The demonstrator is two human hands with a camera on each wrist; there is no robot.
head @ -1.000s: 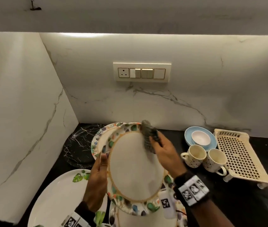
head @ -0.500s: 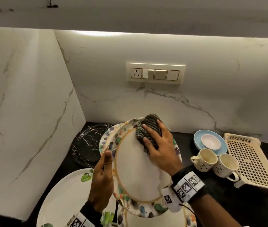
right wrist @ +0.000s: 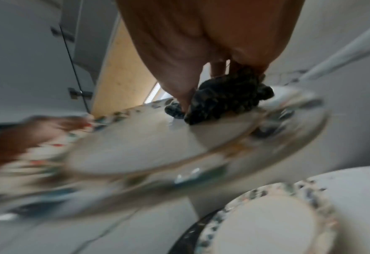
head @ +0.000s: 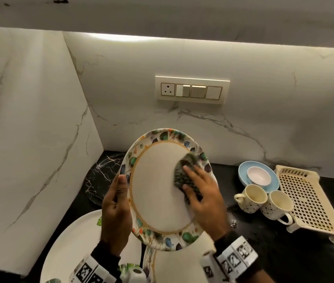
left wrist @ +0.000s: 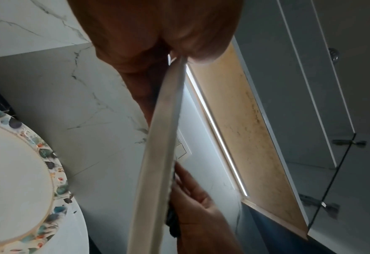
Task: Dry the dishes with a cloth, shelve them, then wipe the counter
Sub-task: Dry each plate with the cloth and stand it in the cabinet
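Observation:
A floral-rimmed plate (head: pixel 156 193) is held up, tilted, over the black counter (head: pixel 274 252). My left hand (head: pixel 117 209) grips its left rim, thumb on the front; the left wrist view shows this plate edge-on (left wrist: pixel 158 154). My right hand (head: pixel 202 201) holds a bunched dark checked cloth (head: pixel 186 176) and presses it against the plate's right side. The right wrist view is blurred; it shows the cloth (right wrist: pixel 223 99) wadded under the fingers on the plate (right wrist: pixel 158 141).
A second floral plate (head: pixel 174 266) and a large white leaf-print plate (head: pixel 70 242) lie below. A round black marble board (head: pixel 101 176) sits in the corner. At right are a blue saucer (head: pixel 272 180) with a small bowl, two mugs (head: pixel 251 199), and a cream rack (head: pixel 309 201).
The right hand has slid the cloth from the plate's top rim down to its right side. The left hand keeps its grip on the left rim.

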